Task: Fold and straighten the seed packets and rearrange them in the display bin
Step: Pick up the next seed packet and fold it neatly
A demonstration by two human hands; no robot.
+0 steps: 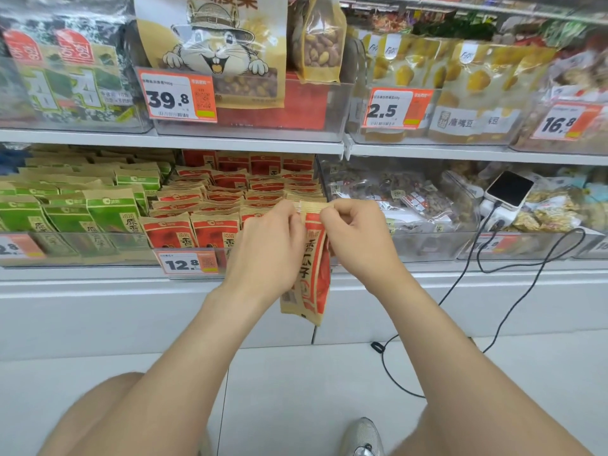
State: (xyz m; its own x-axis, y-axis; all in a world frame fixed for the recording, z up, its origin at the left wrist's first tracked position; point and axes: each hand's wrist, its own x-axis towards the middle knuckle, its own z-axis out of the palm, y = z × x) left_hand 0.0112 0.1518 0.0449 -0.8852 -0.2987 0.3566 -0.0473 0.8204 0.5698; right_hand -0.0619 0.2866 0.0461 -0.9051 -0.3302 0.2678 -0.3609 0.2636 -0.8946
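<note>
A person crouches in front of shop shelves, seen from their own eye level, with both bare forearms reaching up into the centre of the frame. The left hand point(266, 238) and the right hand point(357, 235) each pinch the top edge of one red and tan seed packet point(314, 274), fingers curled on it. The packet hangs upright between the hands, its lower end below the shelf edge, just in front of the right front corner of a clear display bin point(210, 242).

The bin sits on the lower shelf, centre left of the frame. It holds rows of matching red seed packets point(230, 199) standing on end, several with bent or uneven tops. An orange and white price tag reading 12.8 point(189, 263) is fixed to its front. To the left, a neighbouring bin holds green seed packets point(82, 205).

On the right of the lower shelf, a phone point(509, 188) rests on bagged snacks, with a black cable point(513, 301) looping down to the white floor. The upper shelf carries a large bag printed with a squirrel in a hat point(214, 44). A silver shoe point(362, 436) shows at the bottom edge.
</note>
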